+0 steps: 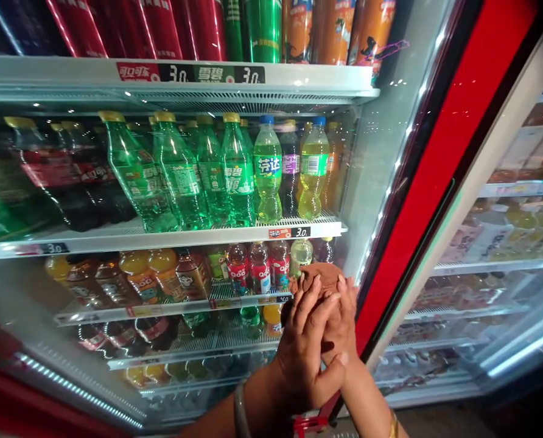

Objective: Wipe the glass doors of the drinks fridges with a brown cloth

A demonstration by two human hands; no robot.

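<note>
A brown cloth (pixel 321 274) is bunched up against the glass door of a drinks cooler. Both of my hands press on it together. My left hand (pixel 301 347), with a grey bangle at the wrist, overlaps the right one, its fingertips resting on the cloth and its thumb stretched to the right. Partly covered beneath it, my right hand (pixel 347 316) has its fingers curled onto the cloth's right side; a gold-coloured band circles that wrist. Much of the cloth's lower part is hidden by the fingers.
Green soda bottles (pixel 179 176) and yellow-green bottles (pixel 266 176) stand on a shelf behind the glass. Cans (pixel 265 30) line the shelf above; juice bottles (pixel 139 277) sit below. A red door frame (pixel 440 121) runs along the right, beside another stocked cooler (pixel 518 237).
</note>
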